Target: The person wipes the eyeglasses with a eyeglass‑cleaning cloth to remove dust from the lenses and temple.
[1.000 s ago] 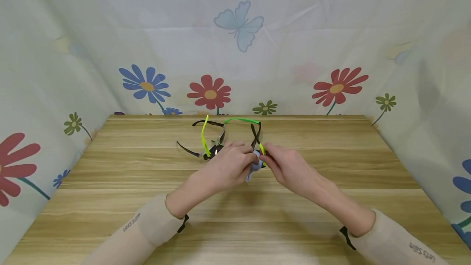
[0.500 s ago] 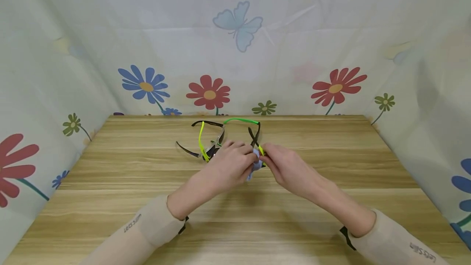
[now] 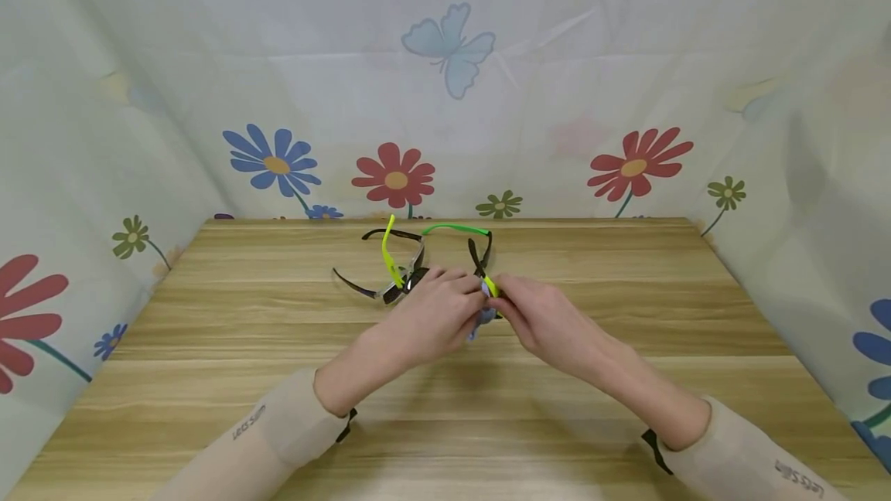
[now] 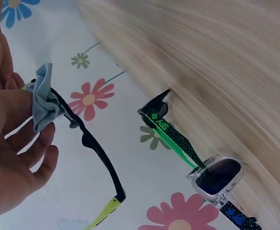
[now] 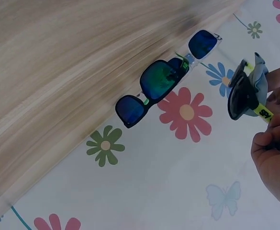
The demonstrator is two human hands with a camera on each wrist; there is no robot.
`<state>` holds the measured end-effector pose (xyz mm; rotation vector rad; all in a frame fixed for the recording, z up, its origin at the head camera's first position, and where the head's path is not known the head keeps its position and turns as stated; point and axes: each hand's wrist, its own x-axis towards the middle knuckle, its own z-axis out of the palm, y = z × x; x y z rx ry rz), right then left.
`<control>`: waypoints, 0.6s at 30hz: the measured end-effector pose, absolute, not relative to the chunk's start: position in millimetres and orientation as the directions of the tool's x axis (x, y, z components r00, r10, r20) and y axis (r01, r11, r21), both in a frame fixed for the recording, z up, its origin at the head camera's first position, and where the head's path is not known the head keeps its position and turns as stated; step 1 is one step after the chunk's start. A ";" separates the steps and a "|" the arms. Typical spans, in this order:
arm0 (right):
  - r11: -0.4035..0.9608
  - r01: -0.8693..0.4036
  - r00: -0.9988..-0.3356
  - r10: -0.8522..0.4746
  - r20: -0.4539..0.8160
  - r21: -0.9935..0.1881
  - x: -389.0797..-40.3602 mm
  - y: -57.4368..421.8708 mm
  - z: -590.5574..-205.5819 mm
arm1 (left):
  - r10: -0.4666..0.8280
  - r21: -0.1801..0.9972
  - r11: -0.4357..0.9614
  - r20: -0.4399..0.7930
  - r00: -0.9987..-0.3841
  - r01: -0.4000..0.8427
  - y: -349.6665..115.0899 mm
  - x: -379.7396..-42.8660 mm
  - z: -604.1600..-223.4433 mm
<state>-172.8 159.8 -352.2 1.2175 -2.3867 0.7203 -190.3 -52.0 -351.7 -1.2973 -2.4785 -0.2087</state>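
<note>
My left hand (image 3: 438,308) pinches a light blue cloth (image 4: 45,105) against a lens of black-and-yellow sunglasses (image 5: 241,96). The cloth is bunched over the rim near the right-hand end, hiding part of that lens. My right hand (image 3: 543,311) grips the same sunglasses by a yellow temple (image 5: 263,112) near its hinge. In the head view the other yellow temple (image 3: 391,253) points up and away, left of my left hand. The sunglasses are held up off the table, between both hands.
Two other pairs of sunglasses lie on the wooden table (image 3: 230,315) behind the hands: a black pair with green temples (image 5: 160,81) and a clear-framed pair with dark temples (image 4: 219,176). A flower-printed curtain (image 3: 536,99) encloses the table at the back and sides.
The far yellow temple first dipped left and down, then rose again as the held sunglasses rocked. Both hands kept their hold, nearly in place. The sunglasses on the table have not moved.
</note>
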 end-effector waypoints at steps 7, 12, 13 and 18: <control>0.484 -0.834 -0.543 -0.633 0.551 -0.266 -174.9 161.6 -354.5 | 0.780 -0.040 0.575 0.329 -0.532 0.817 -53.9 -189.1 -350.4; 0.492 -0.818 -0.569 -0.620 0.540 -0.298 -176.2 165.4 -354.5 | 0.766 -0.036 0.587 0.347 -0.541 0.808 -58.6 -186.9 -347.2; 0.497 -0.811 -0.579 -0.615 0.535 -0.307 -176.5 166.4 -354.1 | 0.759 -0.031 0.590 0.364 -0.540 0.807 -59.6 -186.8 -346.1; 0.534 -0.776 -0.626 -0.589 0.511 -0.335 -177.9 171.1 -350.7 | 0.695 0.007 0.613 0.471 -0.543 0.790 -64.0 -187.2 -337.0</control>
